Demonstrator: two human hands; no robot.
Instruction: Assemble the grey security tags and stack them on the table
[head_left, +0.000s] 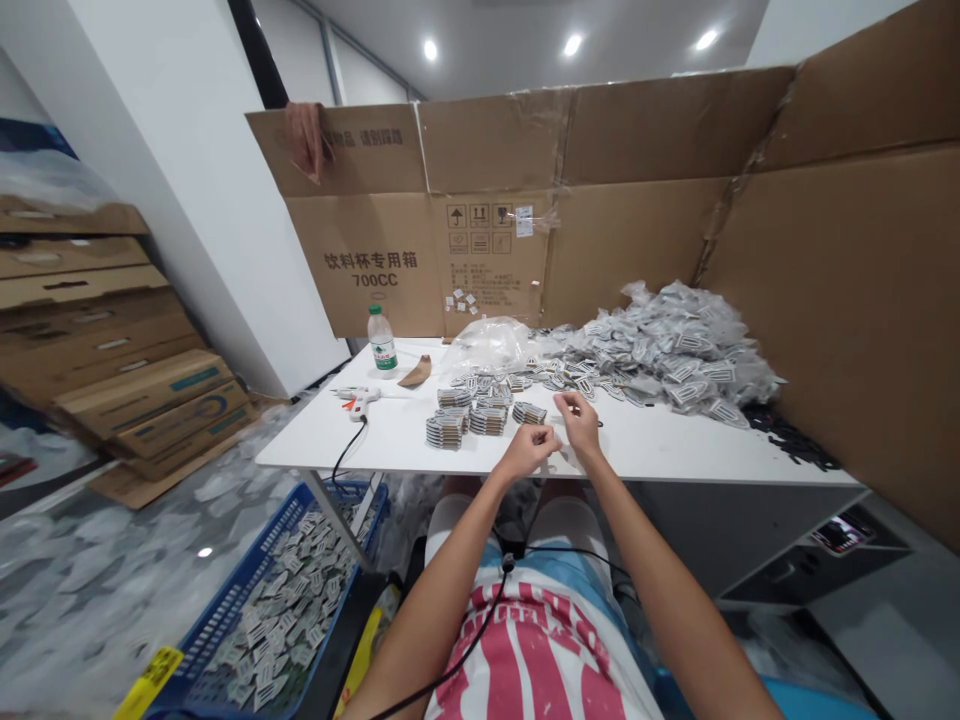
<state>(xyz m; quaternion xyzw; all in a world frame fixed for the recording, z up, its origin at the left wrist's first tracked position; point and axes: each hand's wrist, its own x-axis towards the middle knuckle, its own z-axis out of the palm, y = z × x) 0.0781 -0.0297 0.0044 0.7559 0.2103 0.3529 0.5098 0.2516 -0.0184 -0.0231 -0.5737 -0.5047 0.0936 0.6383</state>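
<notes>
Both my hands hover over the near edge of the white table (675, 450). My left hand (531, 447) is curled, its fingers pinched on something small I cannot make out. My right hand (579, 420) is just beside it, fingers also pinched on a small clear piece. In front of them stand several short stacks of small grey-and-white patches (480, 408). Behind, at the right, lies a big heap of the same patches in clear bags (667, 345). A crumpled clear plastic bag (487, 345) lies behind the stacks.
A glue gun (358, 398) with a black cord and a water bottle (382, 342) sit on the table's left. Cardboard walls (825, 270) enclose the back and right. A blue crate of patches (285, 600) stands on the floor at left, next to flat cartons (135, 390).
</notes>
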